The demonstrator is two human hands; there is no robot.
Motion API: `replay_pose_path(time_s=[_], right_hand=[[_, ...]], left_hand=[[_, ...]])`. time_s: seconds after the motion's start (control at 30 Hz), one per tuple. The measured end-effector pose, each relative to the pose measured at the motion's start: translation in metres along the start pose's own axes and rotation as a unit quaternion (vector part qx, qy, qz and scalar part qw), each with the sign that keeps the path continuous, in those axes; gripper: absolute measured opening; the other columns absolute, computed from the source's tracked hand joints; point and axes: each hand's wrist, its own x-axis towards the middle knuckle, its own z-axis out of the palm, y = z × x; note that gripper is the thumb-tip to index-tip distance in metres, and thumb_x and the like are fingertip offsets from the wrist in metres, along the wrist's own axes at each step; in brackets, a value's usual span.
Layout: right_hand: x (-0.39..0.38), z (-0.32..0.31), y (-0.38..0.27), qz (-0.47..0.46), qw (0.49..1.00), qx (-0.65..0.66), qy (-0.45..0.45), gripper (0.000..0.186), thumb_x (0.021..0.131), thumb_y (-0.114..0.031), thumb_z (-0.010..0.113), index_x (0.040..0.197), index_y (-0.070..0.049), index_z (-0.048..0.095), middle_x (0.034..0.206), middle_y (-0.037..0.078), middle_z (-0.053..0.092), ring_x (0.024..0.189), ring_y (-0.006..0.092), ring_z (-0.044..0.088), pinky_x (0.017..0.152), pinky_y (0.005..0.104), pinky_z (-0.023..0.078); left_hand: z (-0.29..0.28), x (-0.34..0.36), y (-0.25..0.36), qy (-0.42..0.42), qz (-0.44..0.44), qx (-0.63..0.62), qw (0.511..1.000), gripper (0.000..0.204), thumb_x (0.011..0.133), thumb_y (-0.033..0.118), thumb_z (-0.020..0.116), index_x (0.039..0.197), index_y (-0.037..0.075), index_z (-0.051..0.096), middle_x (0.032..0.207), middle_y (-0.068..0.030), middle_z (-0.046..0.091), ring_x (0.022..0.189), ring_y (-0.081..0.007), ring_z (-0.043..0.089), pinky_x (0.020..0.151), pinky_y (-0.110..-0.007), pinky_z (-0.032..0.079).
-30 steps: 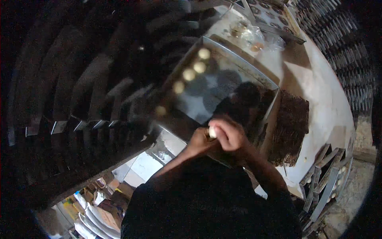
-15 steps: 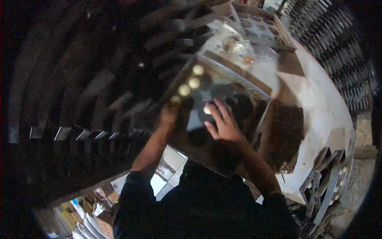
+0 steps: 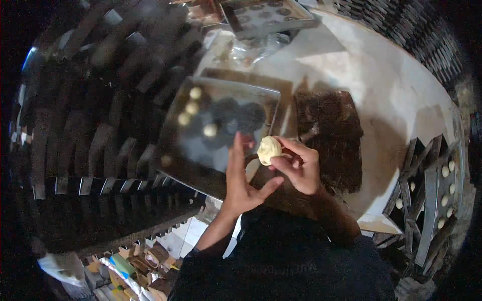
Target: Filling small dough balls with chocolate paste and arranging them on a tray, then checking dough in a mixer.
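My right hand (image 3: pixel 303 168) pinches a pale yellow dough ball (image 3: pixel 269 150) between thumb and fingers, above the tray's right side. Its surface is uneven and lumpy. Close on its left, my left hand (image 3: pixel 241 183) is open, with fingers stretched up and thumb apart, holding nothing. Beyond it lies a dark metal tray (image 3: pixel 191 155), somewhat blurred. Several smooth dough balls (image 3: pixel 210 130) rest toward its left side.
To the right of the tray a dark brown, rough slab (image 3: pixel 331 140) sits on the pale table (image 3: pixel 386 110). Clear plastic bags (image 3: pixel 256 47) and a tray of round pieces (image 3: pixel 271 20) are at the far side. Stacked trays (image 3: pixel 432 200) with dough balls stand at right; dark racks (image 3: pixel 105 150) fill the left.
My right hand has lifted a dough ball off the tray and brought it nearer. My left hand has come away from the tray's left edge toward it. The view has shifted right.
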Motion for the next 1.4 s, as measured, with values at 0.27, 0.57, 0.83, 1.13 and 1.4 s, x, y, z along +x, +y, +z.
replay_pose_path(time_s=[0.27,0.57,0.83,1.13,1.4], right_hand=[[-0.061,0.017,-0.046,-0.263,0.951,-0.162,-0.002,0.039,0.084,-0.015,0.064,0.12,-0.001,0.054,0.111,0.018,0.061,0.105,0.0254,0.061,0.091,0.0331,0.047],[-0.105,0.076,0.005,-0.203,0.947,-0.247,0.029,0.017,0.092,-0.016,0.052,0.091,-0.002,0.061,0.073,0.015,0.061,0.065,0.0304,0.064,0.055,0.0378,0.047],[-0.157,0.095,0.041,-0.142,0.954,-0.261,-0.044,0.042,0.098,-0.033,0.033,0.095,-0.002,0.061,0.095,0.013,0.051,0.087,0.0257,0.053,0.076,0.0349,0.042],[-0.199,-0.145,0.077,0.0,0.706,-0.698,0.119,0.032,0.069,-0.004,0.062,0.097,0.008,0.058,0.091,0.025,0.06,0.088,0.0388,0.06,0.072,0.0455,0.05],[-0.161,-0.159,0.046,0.125,0.739,-0.662,0.005,0.028,0.077,-0.005,0.059,0.103,0.004,0.052,0.099,0.027,0.055,0.089,0.0389,0.06,0.073,0.045,0.051]], left_hand=[[-0.007,-0.06,0.053,0.042,0.009,0.034,0.999,0.031,0.088,0.015,0.06,0.114,-0.001,0.063,0.091,-0.0098,0.058,0.083,-0.0192,0.055,0.074,-0.028,0.044],[-0.019,-0.141,0.074,0.032,-0.13,-0.094,0.986,0.04,0.099,0.026,0.043,0.119,-0.007,0.051,0.104,-0.0166,0.061,0.096,-0.0203,0.056,0.086,-0.031,0.044],[-0.032,-0.23,0.039,0.023,-0.331,-0.41,0.85,0.036,0.096,0.029,0.05,0.107,-0.005,0.056,0.101,-0.0119,0.063,0.101,-0.0185,0.06,0.08,-0.032,0.05],[-0.012,-0.193,0.023,-0.054,-0.411,-0.559,0.719,0.043,0.095,0.028,0.05,0.118,-0.009,0.051,0.114,-0.0168,0.059,0.102,-0.0223,0.062,0.089,-0.031,0.052],[0.029,-0.128,-0.002,-0.037,-0.415,-0.497,0.761,0.048,0.095,0.029,0.05,0.129,-0.004,0.044,0.117,-0.0174,0.057,0.111,-0.0238,0.056,0.096,-0.032,0.046]])
